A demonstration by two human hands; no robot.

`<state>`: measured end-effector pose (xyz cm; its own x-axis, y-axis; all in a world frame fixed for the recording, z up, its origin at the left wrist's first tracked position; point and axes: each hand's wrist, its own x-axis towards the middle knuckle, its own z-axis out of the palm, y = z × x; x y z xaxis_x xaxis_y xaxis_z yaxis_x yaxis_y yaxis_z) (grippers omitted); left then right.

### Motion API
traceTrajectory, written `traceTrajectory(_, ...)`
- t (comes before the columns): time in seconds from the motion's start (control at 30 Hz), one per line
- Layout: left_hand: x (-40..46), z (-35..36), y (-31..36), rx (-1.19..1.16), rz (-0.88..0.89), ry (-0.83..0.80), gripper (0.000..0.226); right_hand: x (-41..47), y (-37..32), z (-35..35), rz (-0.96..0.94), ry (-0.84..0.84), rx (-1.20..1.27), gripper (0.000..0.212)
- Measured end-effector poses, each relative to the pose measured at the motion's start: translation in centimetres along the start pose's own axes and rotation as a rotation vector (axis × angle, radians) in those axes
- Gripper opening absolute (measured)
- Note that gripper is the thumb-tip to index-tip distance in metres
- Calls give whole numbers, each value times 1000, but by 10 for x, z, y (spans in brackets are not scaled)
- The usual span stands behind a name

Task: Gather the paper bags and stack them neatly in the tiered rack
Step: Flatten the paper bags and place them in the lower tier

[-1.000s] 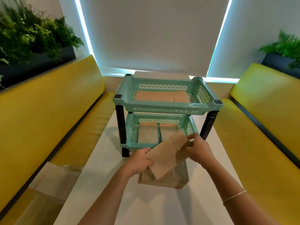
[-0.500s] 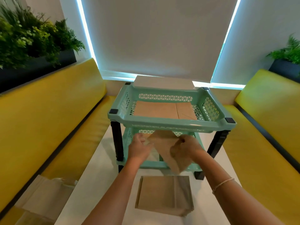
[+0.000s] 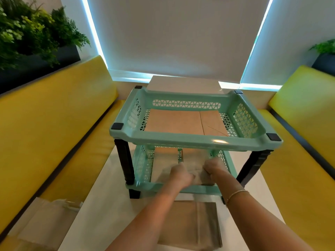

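From the head view, the only one I have, my worry is the narrow gap between the two tiers of the mint green rack (image 3: 197, 140). I am holding a brown paper bag (image 3: 196, 163) inside the lower tier, under the upper tray's front rail, and I judge that its far edge could catch on the bags already lying there or on the small green divider showing between them, so it would buckle or land skewed instead of flat on the pile. Knuckles lifting into the upper tray could also jolt the rack and shift the flat bags (image 3: 183, 122) resting in the top tier. The rack stands on black legs on the pale table (image 3: 107, 205); a hard push might slide it away from me.

My left hand (image 3: 181, 175) reaches over the rack's front lower rail, fingers curled onto the near left edge of the bag. My right hand (image 3: 213, 169), a thin bracelet on its wrist, sits just beside it, gripping the near right edge. Both are blurred, so finger detail is unclear, but each looks clamped on the bag. The forearms run nearly parallel from the bottom of the frame into the rack.

Just in front of the rack, under my forearms, another stack of paper bags (image 3: 192, 227) lies flat on the table, waiting. Left of the rack, on the yellow bench (image 3: 59, 134), lies more pale paper (image 3: 47, 220), too dim to identify.
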<state>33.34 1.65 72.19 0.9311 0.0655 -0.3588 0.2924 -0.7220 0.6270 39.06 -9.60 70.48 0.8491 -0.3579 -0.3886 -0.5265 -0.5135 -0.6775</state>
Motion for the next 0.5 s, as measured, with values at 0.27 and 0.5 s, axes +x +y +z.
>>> traceTrajectory(0.27,-1,-1,2,-14,-8,1,35,-3,5,13,-71,55,-205,21)
traceTrajectory(0.5,-3,-1,3,-13,4,-18,41,-6,7,10,-129,57,-244,19)
